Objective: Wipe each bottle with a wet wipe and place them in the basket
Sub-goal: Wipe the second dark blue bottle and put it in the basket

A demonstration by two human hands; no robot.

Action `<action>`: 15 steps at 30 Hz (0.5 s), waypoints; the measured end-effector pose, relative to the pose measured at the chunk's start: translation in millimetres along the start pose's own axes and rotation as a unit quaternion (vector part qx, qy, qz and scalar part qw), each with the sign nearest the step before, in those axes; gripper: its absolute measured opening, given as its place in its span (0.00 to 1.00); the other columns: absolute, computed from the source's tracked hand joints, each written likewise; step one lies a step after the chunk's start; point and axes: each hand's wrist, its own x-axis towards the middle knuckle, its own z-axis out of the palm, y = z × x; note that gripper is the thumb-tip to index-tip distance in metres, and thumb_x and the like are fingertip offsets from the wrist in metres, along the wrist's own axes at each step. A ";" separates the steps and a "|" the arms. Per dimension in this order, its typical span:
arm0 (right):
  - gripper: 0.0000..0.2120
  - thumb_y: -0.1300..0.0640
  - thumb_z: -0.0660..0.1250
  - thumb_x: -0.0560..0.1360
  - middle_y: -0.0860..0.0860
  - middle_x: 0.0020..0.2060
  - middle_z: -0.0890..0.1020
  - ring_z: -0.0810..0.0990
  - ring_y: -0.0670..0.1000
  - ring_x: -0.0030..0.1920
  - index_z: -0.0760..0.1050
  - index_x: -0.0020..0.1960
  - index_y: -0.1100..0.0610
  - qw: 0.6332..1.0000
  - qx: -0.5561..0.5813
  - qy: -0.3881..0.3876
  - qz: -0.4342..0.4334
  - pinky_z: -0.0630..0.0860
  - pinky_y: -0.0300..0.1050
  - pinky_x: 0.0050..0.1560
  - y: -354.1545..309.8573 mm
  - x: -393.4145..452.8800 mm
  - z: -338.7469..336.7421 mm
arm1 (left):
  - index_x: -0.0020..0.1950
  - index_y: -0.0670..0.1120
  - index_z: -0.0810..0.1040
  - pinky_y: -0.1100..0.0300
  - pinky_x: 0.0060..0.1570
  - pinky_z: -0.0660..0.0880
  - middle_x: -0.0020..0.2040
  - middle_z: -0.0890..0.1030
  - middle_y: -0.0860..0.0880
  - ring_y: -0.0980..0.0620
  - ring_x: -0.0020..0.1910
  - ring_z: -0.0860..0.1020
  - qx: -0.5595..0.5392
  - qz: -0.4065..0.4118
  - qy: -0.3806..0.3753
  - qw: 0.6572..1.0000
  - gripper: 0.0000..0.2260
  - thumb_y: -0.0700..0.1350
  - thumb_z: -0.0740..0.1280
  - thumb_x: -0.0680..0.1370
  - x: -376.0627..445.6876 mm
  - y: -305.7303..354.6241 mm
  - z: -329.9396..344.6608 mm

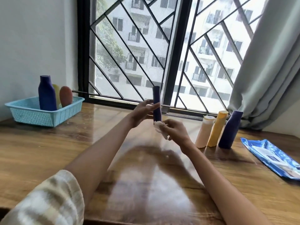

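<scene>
My left hand [142, 112] holds a slim dark purple bottle [156, 101] upright above the middle of the table. My right hand [174, 129] pinches a crumpled white wet wipe [159, 128] against the bottle's lower end. At the far left a light blue basket [32, 116] holds a dark blue bottle [47, 94], a yellow-green bottle [56, 93] and a reddish-brown bottle [65, 96]. At the right near the window stand a peach bottle [204, 132], a yellow bottle [216, 129] and a dark purple bottle [229, 129].
A blue pack of wet wipes [272, 157] lies flat at the table's right edge. The glossy wooden table [81, 151] runs up to a barred window [146, 54]. A grey curtain [267, 70] hangs at the right, behind the standing bottles.
</scene>
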 end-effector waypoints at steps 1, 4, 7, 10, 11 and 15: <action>0.04 0.56 0.67 0.75 0.51 0.33 0.80 0.75 0.47 0.30 0.78 0.47 0.56 0.999 0.011 0.037 0.011 0.70 0.38 0.26 -0.6 3.7 1.4 | 0.60 0.42 0.72 0.57 0.44 0.77 0.47 0.79 0.45 0.48 0.44 0.79 -0.028 -0.003 -0.003 1.000 0.13 0.46 0.64 0.79 -7.7 0.5 -10.3; 0.07 0.57 0.67 0.75 0.57 0.38 0.81 0.78 0.50 0.32 0.77 0.52 0.58 0.987 0.116 0.105 0.036 0.74 0.40 0.28 -7.7 14.2 8.7 | 0.58 0.40 0.73 0.58 0.45 0.78 0.49 0.77 0.43 0.47 0.45 0.78 -0.078 -0.023 -0.032 0.996 0.13 0.48 0.61 0.79 -28.3 -0.1 -33.0; 0.06 0.56 0.69 0.74 0.56 0.42 0.83 0.82 0.52 0.39 0.80 0.51 0.54 0.988 0.121 0.100 -0.005 0.80 0.46 0.37 -18.8 24.1 27.8 | 0.58 0.41 0.75 0.57 0.48 0.78 0.48 0.81 0.44 0.47 0.46 0.80 -0.098 -0.042 -0.068 0.992 0.17 0.51 0.62 0.75 -45.7 -1.0 -40.0; 0.12 0.50 0.70 0.73 0.52 0.45 0.84 0.83 0.49 0.45 0.81 0.53 0.54 0.994 0.014 0.083 -0.062 0.80 0.51 0.47 -30.8 25.3 49.1 | 0.62 0.39 0.74 0.57 0.48 0.79 0.50 0.81 0.44 0.49 0.48 0.80 -0.118 -0.038 -0.081 0.989 0.20 0.50 0.61 0.75 -51.6 -4.8 -44.5; 0.13 0.50 0.70 0.73 0.52 0.48 0.84 0.82 0.49 0.47 0.81 0.55 0.55 0.992 -0.024 0.086 -0.085 0.80 0.49 0.48 -32.2 23.2 55.5 | 0.62 0.39 0.74 0.58 0.47 0.79 0.49 0.82 0.45 0.50 0.47 0.81 -0.122 -0.032 -0.076 0.989 0.19 0.49 0.60 0.77 -52.1 -5.3 -47.8; 0.10 0.58 0.65 0.76 0.55 0.49 0.83 0.80 0.50 0.48 0.82 0.53 0.59 0.947 -0.139 0.054 -0.283 0.75 0.40 0.49 -29.0 5.4 72.8 | 0.47 0.41 0.78 0.63 0.38 0.78 0.38 0.83 0.48 0.53 0.37 0.80 -0.139 -0.014 -0.011 0.990 0.13 0.46 0.56 0.81 -52.7 -7.3 -62.4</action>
